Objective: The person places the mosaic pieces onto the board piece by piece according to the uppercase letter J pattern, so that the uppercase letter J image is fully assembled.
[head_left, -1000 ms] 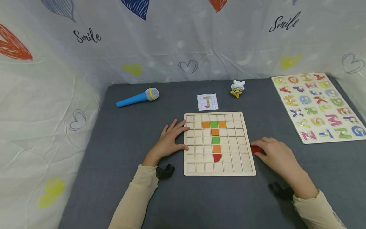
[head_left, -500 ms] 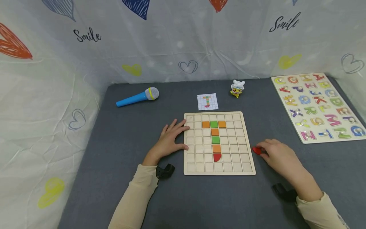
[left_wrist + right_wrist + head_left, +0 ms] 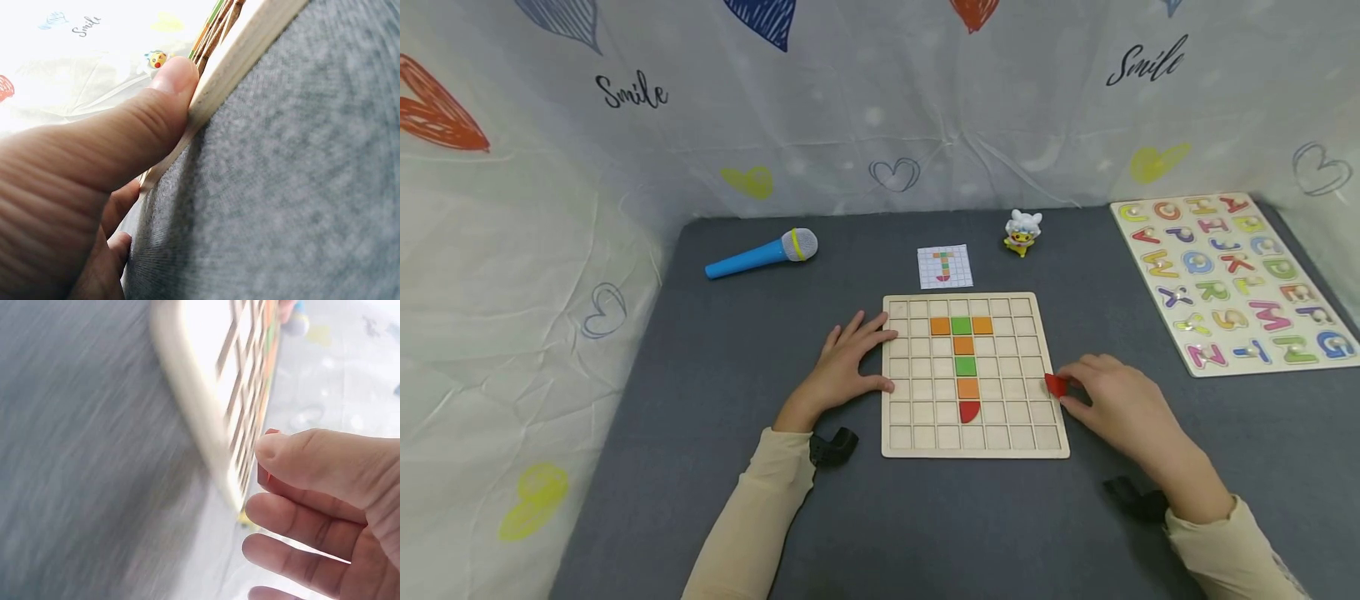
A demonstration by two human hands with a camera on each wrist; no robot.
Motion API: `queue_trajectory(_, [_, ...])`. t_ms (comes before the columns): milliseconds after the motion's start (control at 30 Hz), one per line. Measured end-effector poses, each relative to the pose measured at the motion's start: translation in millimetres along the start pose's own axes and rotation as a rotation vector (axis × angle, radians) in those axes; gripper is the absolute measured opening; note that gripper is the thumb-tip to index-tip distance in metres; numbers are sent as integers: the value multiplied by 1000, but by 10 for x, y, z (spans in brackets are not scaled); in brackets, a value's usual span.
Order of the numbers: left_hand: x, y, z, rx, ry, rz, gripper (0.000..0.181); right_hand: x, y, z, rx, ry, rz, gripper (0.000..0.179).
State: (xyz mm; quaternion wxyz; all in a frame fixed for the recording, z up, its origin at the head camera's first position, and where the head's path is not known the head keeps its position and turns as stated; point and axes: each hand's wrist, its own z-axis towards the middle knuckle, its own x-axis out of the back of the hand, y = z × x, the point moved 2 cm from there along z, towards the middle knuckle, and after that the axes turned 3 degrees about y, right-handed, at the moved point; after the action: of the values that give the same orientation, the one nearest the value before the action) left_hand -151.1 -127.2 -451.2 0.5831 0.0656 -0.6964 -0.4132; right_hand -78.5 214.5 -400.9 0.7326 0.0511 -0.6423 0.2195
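A wooden grid board [image 3: 1015, 437] lies flat on the table, holding orange and green squares in a T-like shape with a red quarter-round piece [image 3: 970, 412] at the bottom. My left hand [image 3: 844, 368] rests against the board's left edge, thumb and fingers spread; the left wrist view shows the thumb [image 3: 153, 112] touching the rim. Between thumb and forefinger, my right hand [image 3: 1123, 408] pinches another red piece [image 3: 1056, 385] over the board's right edge. In the right wrist view that red piece [image 3: 263, 475] is mostly hidden by the thumb.
Behind the board lies a small printed pattern card [image 3: 945, 267]. A blue toy microphone [image 3: 760, 255] is at the back left, a small figurine [image 3: 1022, 232] at the back. An alphabet puzzle board [image 3: 1232, 283] lies at the right. A printed curtain [image 3: 820, 108] hangs behind the table.
My right hand first drew back slightly to the right, then moved left with the red piece, which now overlaps the board's right edge. My left hand has stayed in place.
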Motion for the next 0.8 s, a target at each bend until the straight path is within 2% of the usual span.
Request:
queue_trajectory(333, [10, 11, -6, 3, -1, 7, 75, -117, -427, 234, 123, -14, 20, 25])
queue_trajectory(633, [-1, -3, -4, 7, 0, 13, 75, -239, -775, 329, 250, 7, 57, 23])
queue_trajectory(800, [-4, 3, 1, 5, 2, 16, 75, -286, -909, 362, 256, -38, 51, 23])
